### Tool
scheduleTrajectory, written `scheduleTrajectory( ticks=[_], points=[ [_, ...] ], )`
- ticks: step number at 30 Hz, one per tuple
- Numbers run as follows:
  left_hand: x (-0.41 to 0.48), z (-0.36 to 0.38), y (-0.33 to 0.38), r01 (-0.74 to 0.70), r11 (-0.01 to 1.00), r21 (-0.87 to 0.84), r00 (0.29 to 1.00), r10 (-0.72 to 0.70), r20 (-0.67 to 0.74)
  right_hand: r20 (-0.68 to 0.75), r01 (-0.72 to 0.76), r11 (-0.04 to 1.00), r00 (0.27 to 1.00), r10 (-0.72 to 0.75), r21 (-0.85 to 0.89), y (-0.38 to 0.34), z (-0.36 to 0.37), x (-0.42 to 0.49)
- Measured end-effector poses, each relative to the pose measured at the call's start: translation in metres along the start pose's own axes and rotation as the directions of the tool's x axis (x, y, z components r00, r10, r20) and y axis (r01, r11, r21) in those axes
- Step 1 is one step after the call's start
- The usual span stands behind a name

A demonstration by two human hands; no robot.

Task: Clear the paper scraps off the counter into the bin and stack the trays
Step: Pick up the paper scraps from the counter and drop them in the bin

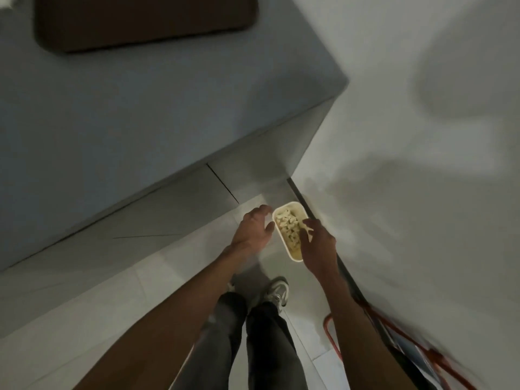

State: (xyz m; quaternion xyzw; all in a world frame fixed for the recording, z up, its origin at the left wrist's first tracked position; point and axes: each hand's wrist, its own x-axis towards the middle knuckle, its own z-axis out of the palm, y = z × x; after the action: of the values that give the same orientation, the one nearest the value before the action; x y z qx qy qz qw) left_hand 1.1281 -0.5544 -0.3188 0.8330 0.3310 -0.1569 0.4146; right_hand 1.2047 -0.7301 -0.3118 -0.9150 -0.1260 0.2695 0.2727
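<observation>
Down near the tiled floor (126,305), the right hand (318,243) hangs over the near half of the white bin (284,246), its fingers curled and pinching a pale paper scrap (308,231) at their tips. Just beyond that pinch, a heap of paper scraps (287,223) lies inside the bin. Across the bin from it, the left hand (251,230) hovers just beside the rim, fingers loosely bent and holding nothing. Well beyond both hands, the grey counter (168,108) carries a dark brown tray (146,21) at its far side. Nearer the body than the hands stands a grey shoe (278,291). A blurred red frame (325,323) lies beside the right forearm.
</observation>
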Motion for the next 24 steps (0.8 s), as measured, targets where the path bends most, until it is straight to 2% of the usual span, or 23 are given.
scheduleTrajectory(
  ticks=[3, 8, 12, 17, 24],
  points=[
    [-0.052, -0.062, 0.025, -0.062, 0.998, -0.018, 0.996, 0.061, -0.064, -0.050, 0.064, 0.996, 0.997, -0.060, 0.062, -0.062, -0.036, -0.040],
    [-0.133, -0.162, 0.046, -0.125, 0.977, -0.171, 0.974, 0.088, -0.206, -0.133, 0.131, 0.984, 0.984, -0.116, 0.117, -0.156, -0.089, -0.094],
    [-0.169, -0.229, 0.040, -0.154, 0.974, -0.164, 0.944, 0.097, -0.314, -0.207, 0.204, 0.969, 0.963, -0.173, 0.140, -0.227, -0.119, -0.114],
    [-0.187, -0.298, 0.029, -0.196, 0.947, -0.254, 0.868, 0.047, -0.495, -0.228, 0.292, 0.935, 0.943, -0.244, 0.204, -0.292, -0.132, -0.110],
    [-0.166, -0.352, 0.018, -0.182, 0.933, -0.311, 0.827, -0.026, -0.562, -0.245, 0.361, 0.916, 0.917, -0.315, 0.175, -0.356, -0.142, -0.073]
  ],
)
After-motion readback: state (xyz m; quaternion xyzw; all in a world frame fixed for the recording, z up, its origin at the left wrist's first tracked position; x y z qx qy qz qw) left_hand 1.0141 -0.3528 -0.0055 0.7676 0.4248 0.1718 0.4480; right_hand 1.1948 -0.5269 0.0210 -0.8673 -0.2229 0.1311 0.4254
